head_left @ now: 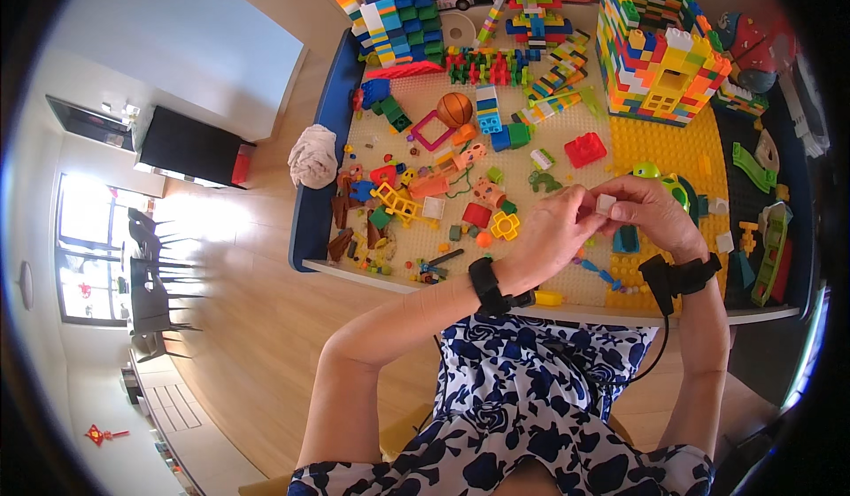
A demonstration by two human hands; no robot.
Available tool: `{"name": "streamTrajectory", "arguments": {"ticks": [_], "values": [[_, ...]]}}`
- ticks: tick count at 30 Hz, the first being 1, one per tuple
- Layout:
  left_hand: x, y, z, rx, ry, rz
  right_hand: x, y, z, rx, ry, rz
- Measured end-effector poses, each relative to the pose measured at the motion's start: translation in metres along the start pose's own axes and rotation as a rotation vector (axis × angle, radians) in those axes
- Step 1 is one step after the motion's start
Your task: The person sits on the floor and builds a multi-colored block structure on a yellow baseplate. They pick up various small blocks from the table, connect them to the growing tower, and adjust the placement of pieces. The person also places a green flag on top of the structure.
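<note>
My two hands meet over the right part of the play table (416, 142), close to its near edge. Between their fingertips is a small white cube-shaped block (605, 204). My left hand (558, 228) pinches it from the left, and the fingers and thumb of my right hand (655, 213) close on it from the right. Just beyond my right hand, partly covered by it, sits a green and yellow turtle-like toy (675, 188). Below my hands lie a teal block (626, 240) and a chain of coloured beads (599, 273). A green dinosaur figure (543, 181) is left of them.
A tall multicoloured brick building (660, 62) stands at the back right on a yellow studded plate (673, 146). Brick towers (407, 22) rise at the back left. Loose toys, a small basketball (455, 109) and a red block (584, 150) are scattered about. A crumpled cloth (313, 157) hangs over the left rim.
</note>
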State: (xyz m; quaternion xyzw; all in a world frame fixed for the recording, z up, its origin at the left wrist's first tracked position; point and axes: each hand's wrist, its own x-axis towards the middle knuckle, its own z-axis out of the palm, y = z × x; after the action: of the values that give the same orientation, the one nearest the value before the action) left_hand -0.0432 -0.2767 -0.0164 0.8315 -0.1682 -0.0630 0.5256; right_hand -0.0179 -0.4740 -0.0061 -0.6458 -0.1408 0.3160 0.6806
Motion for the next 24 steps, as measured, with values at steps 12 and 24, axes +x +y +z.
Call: {"name": "streamTrajectory", "arguments": {"ticks": [12, 24], "values": [[-0.018, -0.072, -0.117, 1.081, -0.429, -0.115, 0.001, -0.001, -0.004, 0.239, 0.28, -0.03], [-0.048, -0.054, -0.154, 0.658, -0.62, -0.254, 0.004, 0.003, -0.006, 0.388, 0.358, -0.068]]}}
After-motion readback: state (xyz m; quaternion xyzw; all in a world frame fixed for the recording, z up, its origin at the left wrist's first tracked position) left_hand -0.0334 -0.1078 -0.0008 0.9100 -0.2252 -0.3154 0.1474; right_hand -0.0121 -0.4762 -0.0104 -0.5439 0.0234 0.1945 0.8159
